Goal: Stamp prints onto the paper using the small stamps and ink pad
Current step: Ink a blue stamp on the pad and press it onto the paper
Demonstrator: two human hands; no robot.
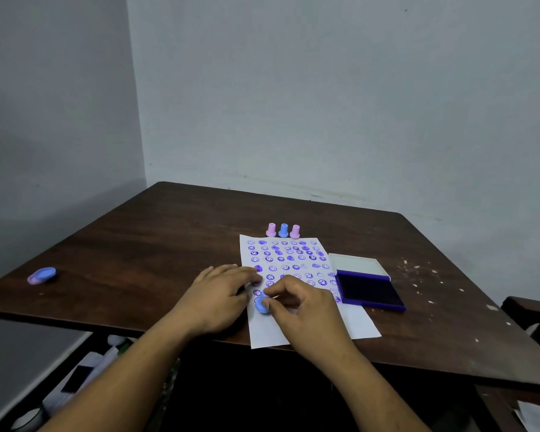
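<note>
A white paper [360, 322] lies on the dark wooden table [169, 232], covered with rows of purple smiley prints. My right hand [306, 310] pinches a small blue stamp [262, 304] and holds it down on the paper's left part. My left hand [219, 289] rests flat, fingers spread, on the paper's left edge. Right of the paper sits the open purple ink pad [370, 291], its white lid [356, 262] folded back. Three small stamps stand in a row behind the paper: pink [271, 229], blue [283, 230], pink [295, 231].
A blue and pink oval object [42, 275] lies at the table's left edge. Pale flecks [418, 275] mark the tabletop at the right. Grey walls meet behind the table. A dark chair part [530, 313] shows at the right, and clutter [85, 372] lies on the floor lower left.
</note>
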